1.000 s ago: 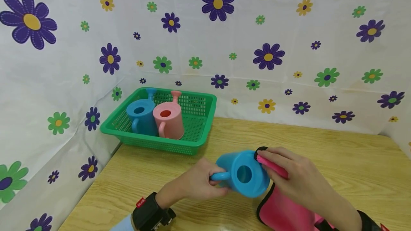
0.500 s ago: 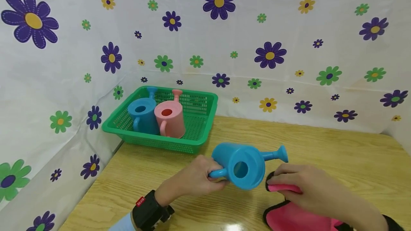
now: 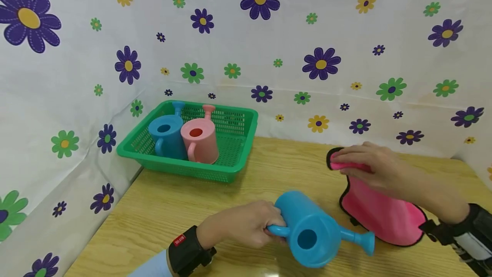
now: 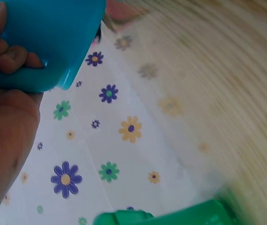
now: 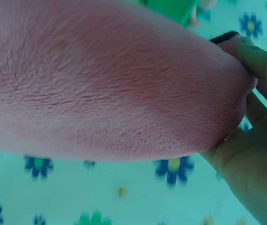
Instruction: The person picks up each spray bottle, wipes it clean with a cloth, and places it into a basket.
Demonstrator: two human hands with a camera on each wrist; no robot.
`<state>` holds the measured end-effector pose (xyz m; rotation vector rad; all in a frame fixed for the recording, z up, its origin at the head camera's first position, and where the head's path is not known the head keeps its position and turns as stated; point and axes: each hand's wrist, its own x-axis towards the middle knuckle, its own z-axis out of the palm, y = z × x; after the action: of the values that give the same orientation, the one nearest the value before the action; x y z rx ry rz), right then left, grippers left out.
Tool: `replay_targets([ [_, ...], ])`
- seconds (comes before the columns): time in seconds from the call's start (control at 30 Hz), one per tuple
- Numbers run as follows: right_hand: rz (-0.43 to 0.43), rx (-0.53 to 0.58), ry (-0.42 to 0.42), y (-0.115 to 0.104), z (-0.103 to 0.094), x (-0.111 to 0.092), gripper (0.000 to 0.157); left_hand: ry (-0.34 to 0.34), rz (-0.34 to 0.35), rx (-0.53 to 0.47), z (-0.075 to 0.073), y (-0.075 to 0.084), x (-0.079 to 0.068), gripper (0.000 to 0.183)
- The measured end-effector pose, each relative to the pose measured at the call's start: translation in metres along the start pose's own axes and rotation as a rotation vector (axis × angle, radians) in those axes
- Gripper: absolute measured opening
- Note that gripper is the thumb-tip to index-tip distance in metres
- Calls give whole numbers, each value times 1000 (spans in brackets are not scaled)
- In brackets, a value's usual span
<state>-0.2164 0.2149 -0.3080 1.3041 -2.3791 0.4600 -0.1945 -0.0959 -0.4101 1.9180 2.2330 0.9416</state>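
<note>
My left hand [image 3: 255, 223] grips the handle of a blue watering can [image 3: 313, 236], which is tilted so its round top opening faces the head camera and its spout points right. In the left wrist view, curled fingers [image 4: 12, 58] wrap the handle against the can's blue body [image 4: 53, 33]. My right hand [image 3: 378, 168] pinches a bunched edge of a pink cloth [image 3: 384, 213] with black trim, apart from the can. The cloth hangs below the hand, behind the spout. Its fuzzy face [image 5: 114, 84] fills much of the right wrist view.
A green basket [image 3: 184, 170] stands at the back left of the wooden table [image 3: 161, 208]. Inside it are another blue watering can [image 3: 171, 138] and a pink watering can [image 3: 203, 144], side by side. A flower-patterned white sheet [image 3: 230, 25] rises behind and along the left.
The cloth came away from the can's top and rose to the back right, unfolding as it hangs. The blue can moved toward the front right and its spout swung downward.
</note>
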Motion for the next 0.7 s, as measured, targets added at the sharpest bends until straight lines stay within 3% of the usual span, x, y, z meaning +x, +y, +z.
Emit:
replay_targets([
  [0.1, 23, 154, -175, -14, 18, 14, 35, -52, 40, 11, 2, 3, 7, 48],
  [0.2, 20, 271, -305, -27, 33, 25, 32, -76, 46, 31, 2, 6, 11, 47],
  [0.33, 4, 303, -435, -39, 44, 36, 25, -85, 55, 66, 0, 7, 15, 44],
  [0.5, 10, 242, -479, -44, 57, 40, 17, -129, 91, 168, 1, 11, 17, 44],
  [0.7, 26, 249, -468, -45, 68, 39, 18, -148, 69, 232, 4, 13, 14, 41],
])
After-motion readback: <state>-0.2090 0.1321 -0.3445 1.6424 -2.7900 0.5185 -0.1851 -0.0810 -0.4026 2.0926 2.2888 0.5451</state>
